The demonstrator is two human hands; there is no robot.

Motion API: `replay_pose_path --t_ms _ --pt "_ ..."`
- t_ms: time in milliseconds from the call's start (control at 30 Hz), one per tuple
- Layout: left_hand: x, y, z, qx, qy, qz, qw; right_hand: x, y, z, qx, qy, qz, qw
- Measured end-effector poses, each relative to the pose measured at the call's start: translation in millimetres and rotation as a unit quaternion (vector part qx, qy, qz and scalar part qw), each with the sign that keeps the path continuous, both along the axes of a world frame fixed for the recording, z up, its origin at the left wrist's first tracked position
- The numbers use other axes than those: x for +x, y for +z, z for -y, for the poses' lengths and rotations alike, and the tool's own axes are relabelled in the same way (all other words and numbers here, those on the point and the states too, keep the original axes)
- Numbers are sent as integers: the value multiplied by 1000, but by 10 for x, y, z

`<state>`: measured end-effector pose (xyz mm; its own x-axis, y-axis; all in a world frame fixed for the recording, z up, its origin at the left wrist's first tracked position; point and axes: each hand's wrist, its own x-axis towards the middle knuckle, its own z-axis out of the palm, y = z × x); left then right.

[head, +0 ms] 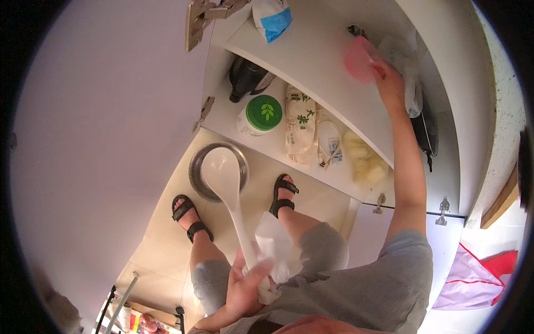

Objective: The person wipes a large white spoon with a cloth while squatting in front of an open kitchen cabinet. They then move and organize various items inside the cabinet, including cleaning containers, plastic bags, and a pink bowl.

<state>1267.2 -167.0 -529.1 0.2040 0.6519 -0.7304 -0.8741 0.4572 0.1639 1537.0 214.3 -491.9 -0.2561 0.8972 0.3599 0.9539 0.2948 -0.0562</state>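
Note:
My left hand is closed around the handle of a long white ladle, its bowl pointing away from me above a steel basin on the floor. Bunched against the handle in the same hand is white tissue. My right hand reaches onto the cabinet's upper shelf and grips a pink cloth, which is blurred. Clear plastic bags lie beside that hand, and a small dark object sits just beyond the cloth.
Below, the lower shelf holds a green-lidded tub, a black appliance, a printed cloth bag, a coiled cable and a yellowish bag. The steel basin stands between my feet. An open door fills the left.

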Motion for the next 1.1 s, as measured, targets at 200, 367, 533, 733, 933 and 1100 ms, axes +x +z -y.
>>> replay_pose_path --t_ms 200,367,533,733,933,1100 --pt "74 7 -18 29 -20 22 999 364 -15 644 45 -9 33 998" --pt "135 -36 -63 41 -50 3 998 -190 -156 1392 102 84 -5 991" --pt "210 18 -102 38 -73 -19 996 -393 -73 1589 92 104 -40 990" --pt "350 50 -199 122 -106 -63 985 -438 -69 2023 -418 97 -404 808" --pt "492 46 -201 162 -170 10 972 -870 -252 2652 -693 58 -565 443" --pt "707 -219 -123 382 -370 -61 845 -605 -76 2288 -558 20 -737 381"
